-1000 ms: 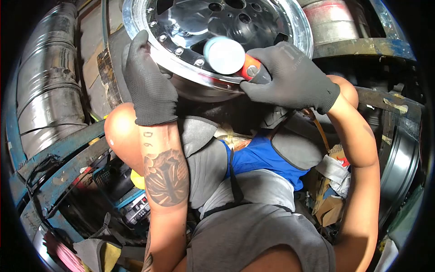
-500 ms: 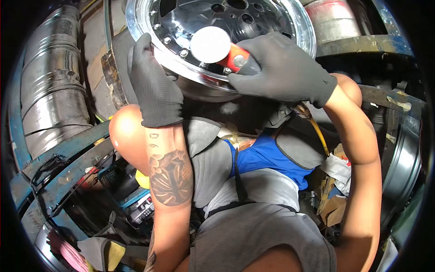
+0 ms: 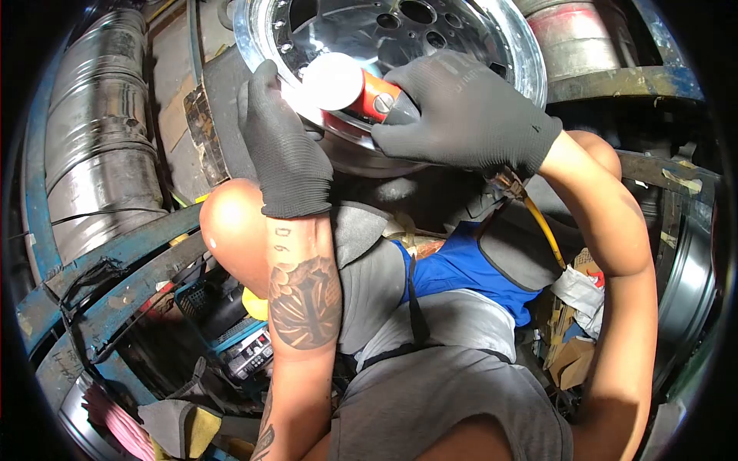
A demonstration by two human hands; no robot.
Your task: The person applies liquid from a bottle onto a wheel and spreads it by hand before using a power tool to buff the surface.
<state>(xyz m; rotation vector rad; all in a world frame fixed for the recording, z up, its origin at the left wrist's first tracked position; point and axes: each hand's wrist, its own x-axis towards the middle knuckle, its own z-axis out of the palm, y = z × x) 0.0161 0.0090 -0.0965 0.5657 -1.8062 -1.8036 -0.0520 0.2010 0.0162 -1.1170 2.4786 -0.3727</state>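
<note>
A polished chrome wheel rim (image 3: 361, 34) with bolt heads around its face is propped in front of me at the top of the head view. My gloved left hand (image 3: 284, 142) grips its outer lip at the left, fingers partly hidden behind it. In my gloved right hand (image 3: 473, 111) is a red power tool (image 3: 378, 94) with a round white head (image 3: 332, 82). The white head overlaps the lower left lip of the rim, close to my left fingers. My right fingers wrap the tool's dark body, hiding most of it.
A yellow hose (image 3: 544, 230) hangs below my right wrist. Blue metal frame bars (image 3: 138, 246) run along the left, with shiny metal cylinders (image 3: 104, 123) behind. Another wheel (image 3: 688, 269) stands at the right. Cardboard pieces (image 3: 573, 359) and a pink bundle (image 3: 115, 422) lie low down.
My right hand has moved the red tool leftward along the rim's lip, nearer to my left hand. The left hand keeps its grip; the whole view has shifted slightly.
</note>
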